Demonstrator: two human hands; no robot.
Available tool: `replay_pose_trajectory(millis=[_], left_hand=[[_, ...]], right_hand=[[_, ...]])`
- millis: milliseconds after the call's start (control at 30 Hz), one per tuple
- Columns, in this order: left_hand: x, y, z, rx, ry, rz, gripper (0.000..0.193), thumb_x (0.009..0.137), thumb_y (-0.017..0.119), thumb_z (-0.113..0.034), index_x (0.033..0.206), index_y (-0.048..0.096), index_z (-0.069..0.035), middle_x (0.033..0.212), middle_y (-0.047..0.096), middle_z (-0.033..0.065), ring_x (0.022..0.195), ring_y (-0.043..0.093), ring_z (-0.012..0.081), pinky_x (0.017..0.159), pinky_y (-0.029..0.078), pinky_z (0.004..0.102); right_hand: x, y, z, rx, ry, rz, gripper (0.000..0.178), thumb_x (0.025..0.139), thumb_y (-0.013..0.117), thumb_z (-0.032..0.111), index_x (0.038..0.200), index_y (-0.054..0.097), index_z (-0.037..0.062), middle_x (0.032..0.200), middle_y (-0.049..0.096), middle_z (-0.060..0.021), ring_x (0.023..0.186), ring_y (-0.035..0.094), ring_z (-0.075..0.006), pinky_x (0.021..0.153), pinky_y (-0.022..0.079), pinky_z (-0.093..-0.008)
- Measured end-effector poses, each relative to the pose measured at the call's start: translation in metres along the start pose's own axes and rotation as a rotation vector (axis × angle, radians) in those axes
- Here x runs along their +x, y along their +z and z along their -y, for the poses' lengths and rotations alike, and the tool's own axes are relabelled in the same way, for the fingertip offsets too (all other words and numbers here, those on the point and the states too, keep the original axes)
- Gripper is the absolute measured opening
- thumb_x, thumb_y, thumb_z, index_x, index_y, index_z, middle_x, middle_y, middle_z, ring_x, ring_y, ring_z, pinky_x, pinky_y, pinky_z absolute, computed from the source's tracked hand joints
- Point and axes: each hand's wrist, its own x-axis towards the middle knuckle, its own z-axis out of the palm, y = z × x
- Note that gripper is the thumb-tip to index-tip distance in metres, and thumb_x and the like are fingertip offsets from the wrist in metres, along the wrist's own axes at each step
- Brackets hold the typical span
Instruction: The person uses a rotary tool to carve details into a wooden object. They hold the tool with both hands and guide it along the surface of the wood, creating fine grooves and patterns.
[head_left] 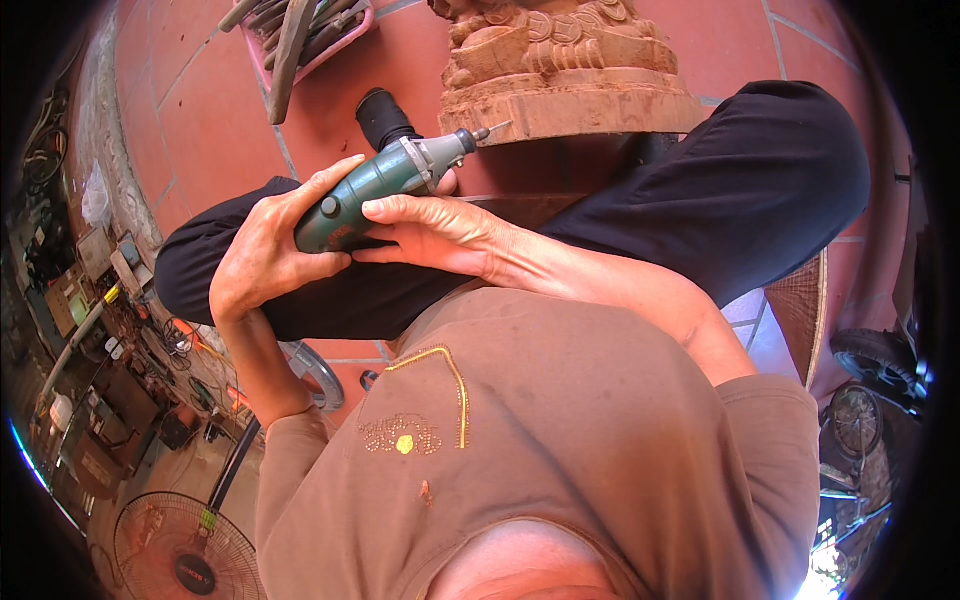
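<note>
Both hands hold a dark green rotary tool (362, 200) with a grey metal nose, tilted up to the right. My left hand (262, 245) wraps the rear of its body, thumb underneath. My right hand (440, 228) is closed on the tool nearer the nose, thumb tip resting on the casing. A thin bit (497, 128) sticks out from the chuck, close to the lower edge of a carved wooden figure (565, 100); whether they touch I cannot tell. The figure's top runs out of the picture.
A pink basket (325, 58) of chisel-like hand tools stands on the red tile floor (230, 100) at the far left. A black cylinder (383, 118) lies behind the rotary tool. Cables and clutter fill the left side, with a fan (190, 550) at the lower left.
</note>
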Motion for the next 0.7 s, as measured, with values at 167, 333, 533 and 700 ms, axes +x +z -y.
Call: replay_pose_trajectory(millis=[167,333,533,700], left_hand=[[0.0008,0.0003,-0.0009,0.002,-0.016,0.002,0.093,0.065,0.076,-0.011,0.154,0.05,-0.008,0.103,0.071,0.0209,0.089,0.073,0.0366,0.088,0.054,0.0409],[0.0002,0.0008,-0.0029,-0.005,-0.02,-0.01,0.092,0.065,0.076,-0.01,0.154,0.05,-0.008,0.102,0.071,0.0211,0.09,0.073,0.0364,0.089,0.054,0.0406],[0.0012,0.0017,-0.002,0.014,0.004,-0.033,0.092,0.066,0.076,-0.01,0.154,0.05,-0.007,0.104,0.071,0.022,0.093,0.073,0.0391,0.09,0.054,0.041],[0.0031,0.0016,-0.0032,0.015,0.007,-0.045,0.091,0.066,0.075,-0.009,0.154,0.05,-0.006,0.105,0.071,0.0222,0.095,0.073,0.0389,0.091,0.054,0.0412]], right_hand=[[0.0005,-0.0005,0.0007,-0.011,-0.013,0.002,0.058,0.095,0.079,0.011,0.145,0.05,0.0083,0.143,0.06,-0.0148,0.141,0.052,-0.03,0.124,0.036,-0.0569],[0.0014,0.0001,0.0015,-0.023,-0.027,0.0,0.059,0.095,0.079,0.011,0.145,0.05,0.0084,0.143,0.06,-0.0148,0.14,0.053,-0.0303,0.124,0.036,-0.0574],[0.0024,0.0015,0.004,-0.044,-0.043,0.009,0.059,0.094,0.079,0.011,0.146,0.05,0.0112,0.142,0.06,-0.0135,0.139,0.054,-0.0306,0.122,0.038,-0.059],[0.0021,0.0044,0.0064,-0.036,-0.078,0.013,0.055,0.094,0.077,0.007,0.143,0.052,0.0132,0.138,0.062,-0.0115,0.138,0.055,-0.0313,0.119,0.042,-0.0604]])
